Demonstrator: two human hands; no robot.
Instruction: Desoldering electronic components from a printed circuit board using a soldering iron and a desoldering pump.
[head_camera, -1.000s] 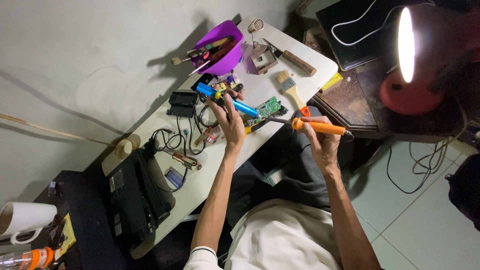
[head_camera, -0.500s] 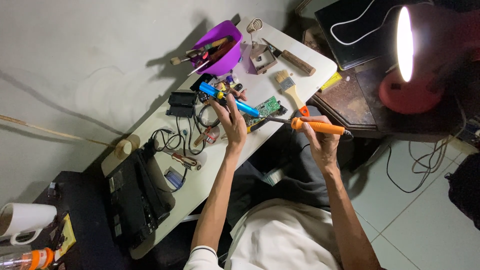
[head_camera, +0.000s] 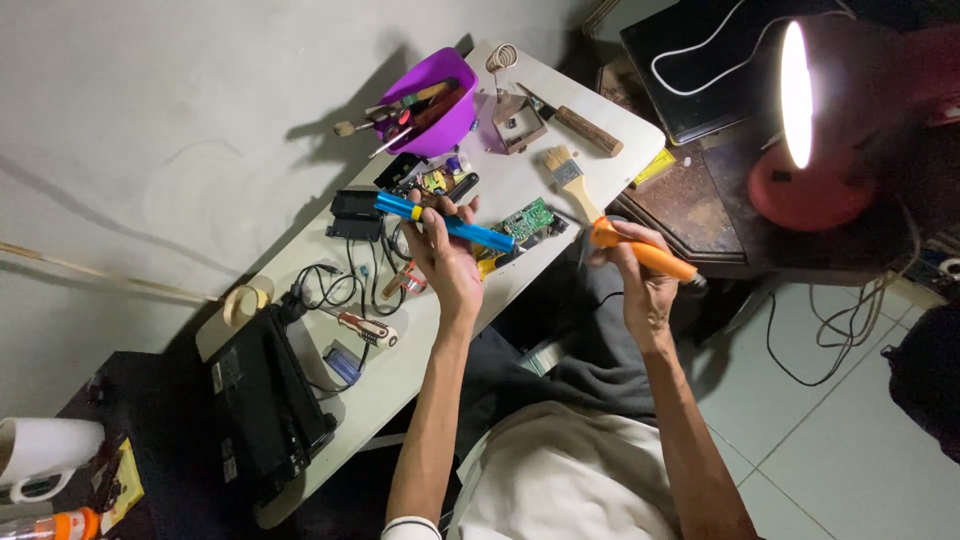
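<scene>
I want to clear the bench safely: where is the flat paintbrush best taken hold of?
Grip the paintbrush by its pale wooden handle, coming from the bench's near edge: the handle points that way beside the right hand, while the bristles point toward the wall.

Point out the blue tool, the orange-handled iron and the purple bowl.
blue tool (head_camera: 470, 229): head view, on its barrel right of the left hand (head_camera: 445, 262).
orange-handled iron (head_camera: 655, 257): head view, on the orange grip in the right hand (head_camera: 645, 295).
purple bowl (head_camera: 455, 125): head view, outer wall.
</scene>
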